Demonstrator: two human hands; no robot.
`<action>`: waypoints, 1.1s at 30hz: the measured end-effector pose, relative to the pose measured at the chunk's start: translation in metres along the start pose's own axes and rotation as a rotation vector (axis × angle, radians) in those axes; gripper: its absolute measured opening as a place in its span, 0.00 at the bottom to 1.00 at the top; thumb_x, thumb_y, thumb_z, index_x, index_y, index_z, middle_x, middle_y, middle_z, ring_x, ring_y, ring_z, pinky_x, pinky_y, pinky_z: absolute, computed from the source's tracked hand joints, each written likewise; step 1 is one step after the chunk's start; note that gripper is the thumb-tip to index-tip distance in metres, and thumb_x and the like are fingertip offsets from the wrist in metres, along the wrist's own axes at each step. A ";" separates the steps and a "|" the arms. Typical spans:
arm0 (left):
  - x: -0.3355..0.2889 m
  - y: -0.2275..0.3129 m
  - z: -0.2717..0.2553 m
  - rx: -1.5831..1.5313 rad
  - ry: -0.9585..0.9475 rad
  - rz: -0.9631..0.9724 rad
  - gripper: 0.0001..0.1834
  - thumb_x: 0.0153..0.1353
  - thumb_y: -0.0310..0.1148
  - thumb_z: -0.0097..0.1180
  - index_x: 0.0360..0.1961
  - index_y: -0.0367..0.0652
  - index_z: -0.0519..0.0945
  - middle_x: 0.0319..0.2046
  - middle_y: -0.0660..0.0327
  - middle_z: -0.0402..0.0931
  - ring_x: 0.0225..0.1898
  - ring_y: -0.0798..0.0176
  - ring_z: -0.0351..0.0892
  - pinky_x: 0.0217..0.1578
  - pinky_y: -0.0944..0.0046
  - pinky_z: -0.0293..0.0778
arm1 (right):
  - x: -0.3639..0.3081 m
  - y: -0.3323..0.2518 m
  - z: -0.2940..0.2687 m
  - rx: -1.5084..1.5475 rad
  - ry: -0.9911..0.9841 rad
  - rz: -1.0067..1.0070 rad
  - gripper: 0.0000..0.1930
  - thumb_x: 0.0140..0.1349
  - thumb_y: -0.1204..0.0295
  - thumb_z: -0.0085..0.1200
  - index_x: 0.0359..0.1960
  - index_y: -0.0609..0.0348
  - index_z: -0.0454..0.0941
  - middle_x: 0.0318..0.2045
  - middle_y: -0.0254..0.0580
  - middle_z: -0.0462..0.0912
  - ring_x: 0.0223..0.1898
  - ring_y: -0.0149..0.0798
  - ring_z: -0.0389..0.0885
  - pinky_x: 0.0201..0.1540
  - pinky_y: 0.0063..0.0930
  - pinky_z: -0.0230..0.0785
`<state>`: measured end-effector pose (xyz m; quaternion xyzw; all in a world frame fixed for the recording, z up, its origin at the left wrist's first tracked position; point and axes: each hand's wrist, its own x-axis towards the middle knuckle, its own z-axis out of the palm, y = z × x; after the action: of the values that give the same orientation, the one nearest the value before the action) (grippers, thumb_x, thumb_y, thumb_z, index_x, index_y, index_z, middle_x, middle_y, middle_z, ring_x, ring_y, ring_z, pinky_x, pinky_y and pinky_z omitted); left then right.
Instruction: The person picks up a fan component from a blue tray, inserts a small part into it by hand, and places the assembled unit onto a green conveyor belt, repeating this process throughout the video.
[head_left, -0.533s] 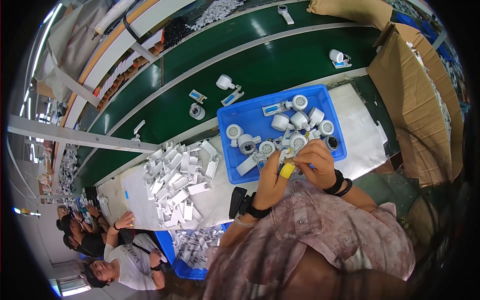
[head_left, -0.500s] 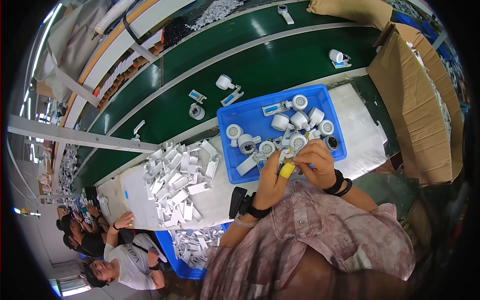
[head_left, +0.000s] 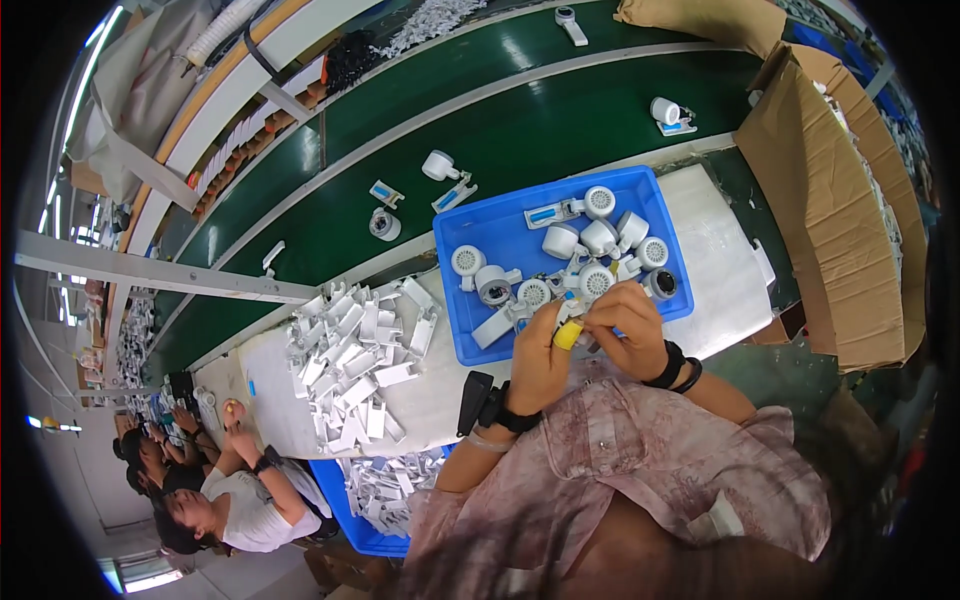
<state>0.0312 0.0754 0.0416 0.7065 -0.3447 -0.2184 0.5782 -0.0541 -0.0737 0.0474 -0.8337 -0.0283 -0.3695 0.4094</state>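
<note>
In front of my body, at the near edge of a blue tray (head_left: 470, 349), my two hands work close together. My left hand (head_left: 541, 357) is closed around a small white fan part, mostly hidden by the fingers; a yellow wrap (head_left: 568, 334) shows at its thumb. Fingertips of my right hand (head_left: 632, 325) are pinched at the same part. What exactly they grip is too small to make out. Beyond my hands, several white handheld fans (head_left: 598, 280) with round grilled heads lie in the tray, some with open handles showing blue inside.
Left of the tray is a heap of white handle covers (head_left: 360, 350); a blue bin (head_left: 385, 500) below holds more. More fan units (head_left: 438, 166) ride on the green conveyor (head_left: 330, 215). A cardboard box (head_left: 830, 210) stands right. A person (head_left: 250, 500) sits at left.
Fan units on the near conveyor have shifted slightly left. My hands have barely moved, drifting a little left with the part. The person at left has brought both hands together, holding something round.
</note>
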 end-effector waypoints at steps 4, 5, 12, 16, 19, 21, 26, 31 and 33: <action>0.003 0.011 0.001 -0.181 0.022 -0.007 0.12 0.70 0.35 0.42 0.43 0.37 0.72 0.22 0.64 0.72 0.18 0.76 0.68 0.19 0.73 0.62 | 0.003 0.010 -0.003 0.109 -0.056 0.015 0.10 0.52 0.77 0.61 0.37 0.58 0.79 0.33 0.40 0.78 0.37 0.40 0.75 0.41 0.31 0.66; 0.004 0.010 0.000 -0.182 0.020 -0.006 0.12 0.70 0.35 0.42 0.43 0.37 0.72 0.22 0.64 0.72 0.18 0.76 0.68 0.19 0.73 0.62 | 0.002 0.010 -0.002 0.106 -0.055 0.016 0.10 0.52 0.77 0.61 0.37 0.58 0.79 0.33 0.40 0.78 0.37 0.40 0.75 0.41 0.31 0.66; 0.003 0.010 -0.002 -0.512 -0.035 -0.066 0.11 0.68 0.32 0.47 0.46 0.37 0.72 0.27 0.65 0.74 0.21 0.74 0.70 0.22 0.73 0.67 | -0.014 0.029 0.014 0.595 -0.149 0.645 0.17 0.69 0.67 0.45 0.55 0.63 0.71 0.45 0.44 0.76 0.46 0.34 0.73 0.52 0.28 0.65; 0.000 0.014 -0.003 -0.434 -0.065 -0.132 0.14 0.64 0.31 0.55 0.48 0.36 0.71 0.29 0.64 0.75 0.24 0.75 0.72 0.23 0.74 0.68 | -0.016 0.032 0.014 0.577 -0.213 0.635 0.15 0.66 0.69 0.49 0.51 0.62 0.73 0.42 0.42 0.78 0.44 0.32 0.75 0.48 0.27 0.66; -0.002 0.010 -0.004 -0.334 -0.034 -0.130 0.17 0.62 0.27 0.57 0.51 0.37 0.70 0.35 0.63 0.76 0.29 0.72 0.76 0.31 0.72 0.72 | -0.014 0.029 0.011 0.494 -0.154 0.662 0.13 0.61 0.70 0.55 0.46 0.62 0.76 0.38 0.40 0.79 0.41 0.32 0.76 0.44 0.25 0.67; -0.003 0.002 0.000 -0.332 0.008 -0.115 0.17 0.62 0.27 0.57 0.51 0.37 0.70 0.36 0.62 0.77 0.31 0.71 0.77 0.33 0.72 0.73 | -0.013 0.030 0.010 0.470 -0.112 0.728 0.13 0.58 0.71 0.58 0.43 0.62 0.77 0.37 0.40 0.79 0.40 0.32 0.76 0.42 0.24 0.67; -0.003 0.004 0.000 -0.400 0.131 -0.155 0.16 0.60 0.24 0.58 0.48 0.32 0.72 0.41 0.56 0.78 0.40 0.66 0.80 0.41 0.68 0.76 | -0.005 0.029 0.004 0.178 -0.017 0.457 0.15 0.51 0.73 0.65 0.40 0.60 0.77 0.38 0.43 0.80 0.40 0.37 0.79 0.42 0.26 0.69; -0.004 -0.004 -0.001 -0.404 0.113 -0.157 0.14 0.59 0.22 0.58 0.46 0.33 0.74 0.40 0.58 0.79 0.39 0.67 0.80 0.41 0.69 0.76 | -0.002 0.022 0.000 0.037 0.015 0.334 0.19 0.47 0.72 0.68 0.42 0.59 0.77 0.40 0.46 0.80 0.42 0.42 0.80 0.43 0.29 0.72; -0.006 0.000 -0.003 -0.332 0.044 -0.170 0.14 0.59 0.22 0.58 0.46 0.34 0.74 0.39 0.59 0.79 0.39 0.68 0.80 0.41 0.69 0.76 | -0.003 0.021 -0.001 0.011 0.027 0.365 0.20 0.46 0.72 0.69 0.42 0.59 0.76 0.40 0.46 0.80 0.42 0.43 0.81 0.43 0.30 0.73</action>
<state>0.0295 0.0816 0.0414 0.6326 -0.2302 -0.3050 0.6737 -0.0494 -0.0879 0.0317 -0.8176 0.1271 -0.3003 0.4745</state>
